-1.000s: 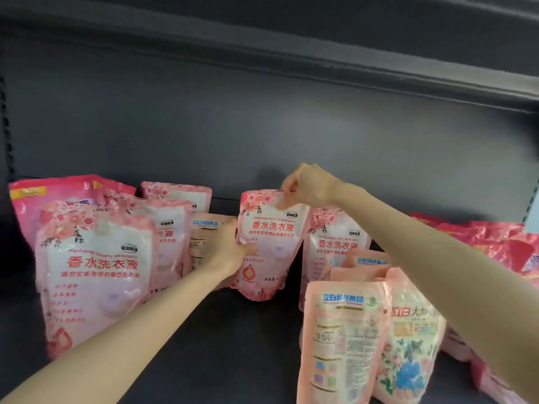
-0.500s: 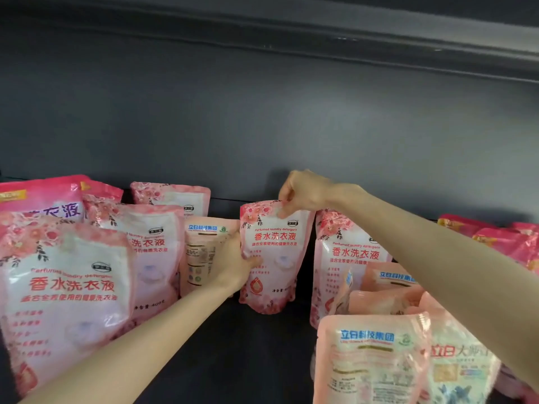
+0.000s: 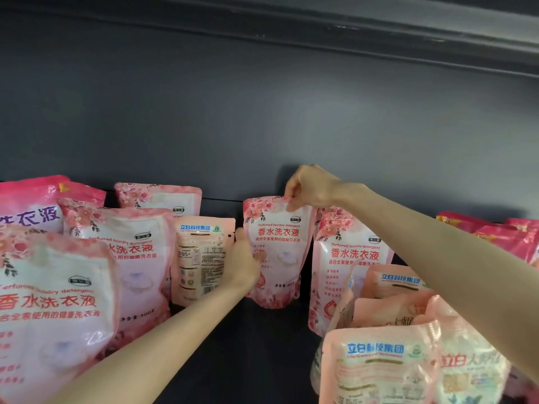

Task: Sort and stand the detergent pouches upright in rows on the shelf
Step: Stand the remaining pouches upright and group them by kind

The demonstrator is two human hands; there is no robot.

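Pinching the top seal of the pink rose-printed plastic detergent pouch (image 3: 280, 252) from 12 o'clock, the right hand (image 3: 313, 186) steadies it; the left hand (image 3: 243, 260) grips its edge at 9 o'clock. The pouch stands long axis vertical, deep on the dark grey metal shelf (image 3: 262, 345), with a matching pink pouch (image 3: 350, 258) just beside at 3 o'clock

A shop: dark metal shelf (image 3: 262, 339) stocked with detergent pouches (image 3: 350, 258).
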